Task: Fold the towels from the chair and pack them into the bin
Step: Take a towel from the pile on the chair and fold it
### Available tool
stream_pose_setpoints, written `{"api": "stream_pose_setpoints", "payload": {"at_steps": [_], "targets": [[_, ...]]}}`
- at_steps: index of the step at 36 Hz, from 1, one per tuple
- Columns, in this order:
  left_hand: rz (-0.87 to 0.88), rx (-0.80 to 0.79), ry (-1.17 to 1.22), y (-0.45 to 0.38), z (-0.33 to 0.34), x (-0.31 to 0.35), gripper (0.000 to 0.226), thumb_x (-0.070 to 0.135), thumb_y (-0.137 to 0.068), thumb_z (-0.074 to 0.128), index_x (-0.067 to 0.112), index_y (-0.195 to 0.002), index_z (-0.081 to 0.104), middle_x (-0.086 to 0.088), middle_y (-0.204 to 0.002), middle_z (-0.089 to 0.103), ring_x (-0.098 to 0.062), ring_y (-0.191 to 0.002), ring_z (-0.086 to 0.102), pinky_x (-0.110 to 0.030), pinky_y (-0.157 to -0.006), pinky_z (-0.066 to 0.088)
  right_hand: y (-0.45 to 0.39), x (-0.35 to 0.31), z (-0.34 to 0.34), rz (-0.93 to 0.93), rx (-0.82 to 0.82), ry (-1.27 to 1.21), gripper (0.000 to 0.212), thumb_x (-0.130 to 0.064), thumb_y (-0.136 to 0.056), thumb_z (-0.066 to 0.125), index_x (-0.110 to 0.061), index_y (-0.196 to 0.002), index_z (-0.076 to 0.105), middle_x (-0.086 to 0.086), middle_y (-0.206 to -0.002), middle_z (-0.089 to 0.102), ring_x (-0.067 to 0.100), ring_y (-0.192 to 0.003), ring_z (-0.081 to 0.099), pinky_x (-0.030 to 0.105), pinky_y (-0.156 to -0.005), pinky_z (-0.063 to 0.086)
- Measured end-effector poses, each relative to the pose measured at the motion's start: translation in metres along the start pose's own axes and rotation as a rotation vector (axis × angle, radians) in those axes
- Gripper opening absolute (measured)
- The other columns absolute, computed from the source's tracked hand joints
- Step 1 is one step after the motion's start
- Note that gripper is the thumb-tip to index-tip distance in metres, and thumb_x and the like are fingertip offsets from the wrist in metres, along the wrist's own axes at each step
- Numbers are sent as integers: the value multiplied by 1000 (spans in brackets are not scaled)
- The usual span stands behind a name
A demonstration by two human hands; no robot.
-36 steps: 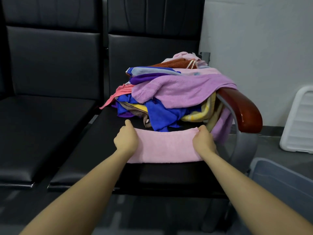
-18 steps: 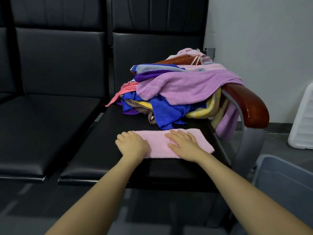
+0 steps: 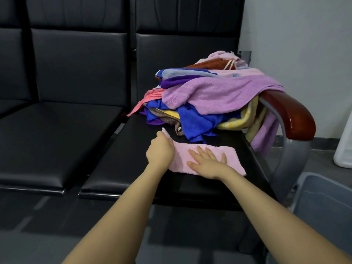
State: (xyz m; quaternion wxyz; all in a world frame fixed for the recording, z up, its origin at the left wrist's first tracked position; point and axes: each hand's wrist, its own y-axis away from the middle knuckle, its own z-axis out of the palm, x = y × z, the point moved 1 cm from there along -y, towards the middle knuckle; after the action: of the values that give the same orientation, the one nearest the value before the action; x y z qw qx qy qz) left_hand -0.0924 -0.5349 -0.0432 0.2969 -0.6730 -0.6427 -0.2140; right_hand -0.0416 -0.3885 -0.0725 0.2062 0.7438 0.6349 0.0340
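One soft, light pink towel (image 3: 207,159) is pressed flat on the chair seat (image 3: 133,161) by the open right hand (image 3: 207,163), its left end, best gripped there, pinched by the left hand (image 3: 160,151).

The left hand (image 3: 160,152) now lifts the left end of the pink towel (image 3: 231,159) at frame centre, while the right hand (image 3: 206,162) presses flatter, fingers more spread.

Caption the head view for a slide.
Left hand lifts the pink towel's end while right hand presses it flat.
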Motion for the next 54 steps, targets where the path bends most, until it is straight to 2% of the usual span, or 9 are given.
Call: {"api": "stream_pose_setpoints", "payload": {"at_steps": [6,11,17,20,25,32,40,47,54], "targets": [[130,-50,319,4,2,21,21,27,-96,45,8,-89,49,-1,-80,53,-19,-74,50,-26,-51,30,11,11,-11,-57,358,-252,46,-42,-99,35,-41,-144,28,-10,-155,17,19,-142,17,36,-112,8],[224,-127,336,16,13,54,31,33,-97,44,14,-73,44,1,-72,49,-12,-63,45,-25,-50,30,26,47,-19,127,520,-393,35,-35,-100,33,-27,-130,51,4,-139,43,28,-128,35,36,-104,22],[270,-412,328,38,43,87,34,40,-95,46,10,-100,60,-5,-83,65,-20,-79,62,-30,-70,49,36,75,-21,338,583,-557,44,-34,-102,26,-14,-123,59,10,-134,53,32,-126,40,41,-103,24],[266,-592,229,46,55,93,43,34,-98,44,5,-130,48,-12,-118,62,-23,-102,61,-31,-84,46,40,79,-22,404,582,-536,48,-36,-102,24,-11,-123,59,12,-135,52,32,-128,39,43,-105,22],[244,-365,-40,42,59,88,38,28,-99,40,7,-130,44,-15,-136,44,-32,-124,41,-36,-99,34,42,81,-14,396,634,-331,43,-44,-98,34,-12,-103,62,9,-118,60,32,-118,45,42,-102,27],[53,-197,-414,33,61,62,45,32,-99,42,3,-133,36,-17,-139,38,-32,-126,39,-36,-100,34,34,74,-12,518,587,-179,75,-62,-88,44,-1,-132,41,16,-136,44,34,-127,37,43,-104,27],[138,-182,-425,36,75,54,27,27,-98,42,7,-116,43,-11,-119,57,-29,-108,55,-34,-82,40,22,57,-7,453,524,-89,50,-47,-97,40,-11,-130,47,12,-136,41,30,-125,36,39,-102,27],[214,-91,-325,39,51,67,32,14,-99,34,3,-129,32,-12,-117,57,-30,-99,60,-35,-68,38,45,38,-26,317,682,-452,38,-36,-102,31,-7,-126,37,15,-124,56,34,-110,55,38,-77,39],[369,37,-332,48,16,101,26,15,-99,32,3,-122,36,-11,-108,61,-33,-94,62,-34,-64,36,90,35,-54,275,836,-432,40,-34,-103,31,-1,-125,36,19,-127,54,38,-114,52,40,-82,41]]}}
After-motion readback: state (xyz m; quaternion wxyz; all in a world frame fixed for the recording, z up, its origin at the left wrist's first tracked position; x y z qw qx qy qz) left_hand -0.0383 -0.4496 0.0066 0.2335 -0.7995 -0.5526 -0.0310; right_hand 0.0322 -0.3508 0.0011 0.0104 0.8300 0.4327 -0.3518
